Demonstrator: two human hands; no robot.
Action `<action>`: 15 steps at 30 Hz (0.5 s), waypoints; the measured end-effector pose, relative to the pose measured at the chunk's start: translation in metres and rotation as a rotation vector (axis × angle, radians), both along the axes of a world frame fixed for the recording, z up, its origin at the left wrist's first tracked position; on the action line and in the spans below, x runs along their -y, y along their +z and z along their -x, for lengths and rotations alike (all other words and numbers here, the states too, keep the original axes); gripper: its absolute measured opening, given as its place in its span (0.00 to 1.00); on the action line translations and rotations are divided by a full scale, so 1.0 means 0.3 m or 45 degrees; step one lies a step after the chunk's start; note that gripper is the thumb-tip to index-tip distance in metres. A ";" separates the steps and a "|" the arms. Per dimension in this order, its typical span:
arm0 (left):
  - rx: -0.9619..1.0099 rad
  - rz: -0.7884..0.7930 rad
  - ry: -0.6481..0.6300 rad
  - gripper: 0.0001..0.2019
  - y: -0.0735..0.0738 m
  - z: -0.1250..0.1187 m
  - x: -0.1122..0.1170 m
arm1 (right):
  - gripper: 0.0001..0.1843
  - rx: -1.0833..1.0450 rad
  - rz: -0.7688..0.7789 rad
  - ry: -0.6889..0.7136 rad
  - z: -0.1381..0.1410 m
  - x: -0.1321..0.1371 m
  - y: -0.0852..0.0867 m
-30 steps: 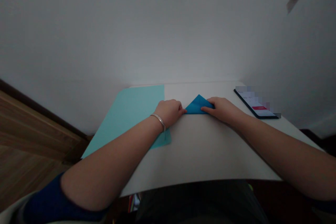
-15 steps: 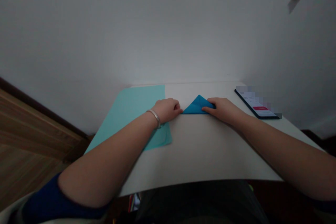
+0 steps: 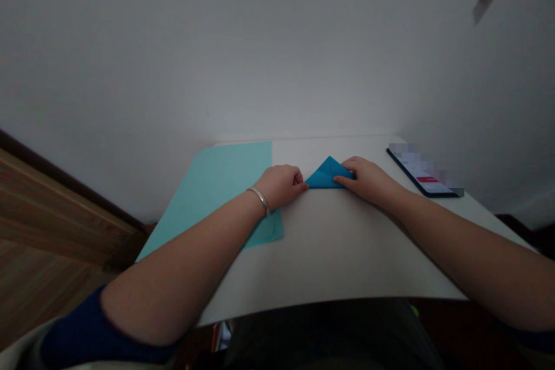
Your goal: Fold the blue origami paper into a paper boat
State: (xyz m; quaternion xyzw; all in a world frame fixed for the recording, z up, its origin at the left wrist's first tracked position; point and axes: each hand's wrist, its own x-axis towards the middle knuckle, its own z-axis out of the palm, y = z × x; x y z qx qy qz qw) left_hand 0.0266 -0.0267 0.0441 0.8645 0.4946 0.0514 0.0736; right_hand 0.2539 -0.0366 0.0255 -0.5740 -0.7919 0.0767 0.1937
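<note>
Creasing, by the look of it: folded blue paper (image 3: 323, 178) on the table (image 3: 347, 254), right of the green sheet (image 3: 225, 170). The next move calls for even pressure along its bottom edge. Right hand (image 3: 370, 178) grips the end away from the sheet; left hand (image 3: 281, 184), fingers curled, thumbs the nearer corner, pinching or just pressing, can't tell.

Blue folded-paper triangle (image 3: 323, 177), plain, single colour. Lies on the white desk (image 3: 342, 248), toward the far side. Long straight edge on the near side, peak pointing away. Faint crease line running down from peak. Left side slopes to a narrow corner; right corner covered, shape there unreadable.
</note>
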 end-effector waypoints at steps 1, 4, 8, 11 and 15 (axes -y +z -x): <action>-0.006 0.020 0.002 0.12 0.003 -0.001 0.001 | 0.10 -0.013 -0.002 -0.023 -0.001 -0.001 -0.004; -0.030 0.093 -0.015 0.12 0.013 -0.003 0.008 | 0.09 -0.063 0.012 -0.094 -0.001 -0.004 -0.013; -0.066 0.075 -0.114 0.12 0.014 -0.003 0.014 | 0.08 -0.102 0.031 -0.083 0.009 -0.001 -0.011; 0.022 -0.073 -0.195 0.14 0.000 -0.003 0.017 | 0.06 -0.120 0.032 -0.037 0.024 0.008 0.001; 0.188 -0.292 -0.356 0.19 -0.021 -0.007 0.028 | 0.04 -0.127 0.035 0.018 0.045 0.018 0.014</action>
